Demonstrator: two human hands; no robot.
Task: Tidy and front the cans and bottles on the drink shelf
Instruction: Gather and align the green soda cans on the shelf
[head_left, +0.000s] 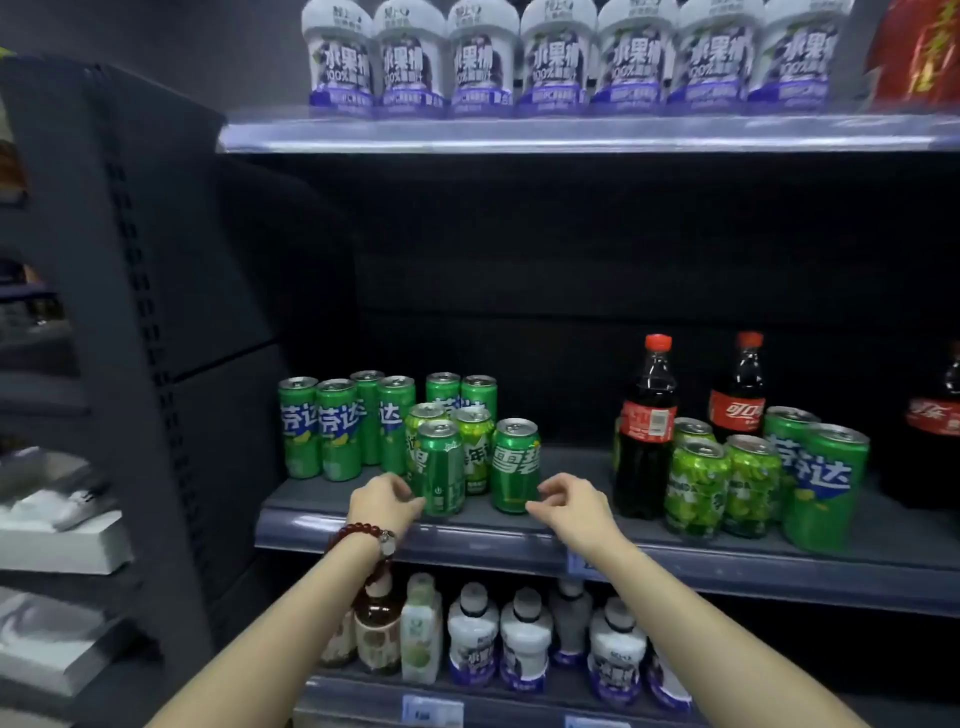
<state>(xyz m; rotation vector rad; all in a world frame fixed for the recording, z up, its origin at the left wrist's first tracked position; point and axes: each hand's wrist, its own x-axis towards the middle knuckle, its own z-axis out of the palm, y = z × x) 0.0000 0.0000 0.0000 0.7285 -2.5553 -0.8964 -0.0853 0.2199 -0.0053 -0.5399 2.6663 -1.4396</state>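
A dark grey shop shelving unit fills the view, its middle shelf (332, 506) edged with a clear price strip; seven white-and-purple juice bottles (553, 57) line the shelf above. On the middle shelf, ten green cans cluster at left, with two dark green cans at the front, one (441, 470) by the left hand (387, 501) and one (516, 466) by the right hand (569, 506). Both hands have loosely curled fingers and hold nothing, each just beside its can. Further right stand three cola bottles (647, 431) and five more green cans (826, 483)
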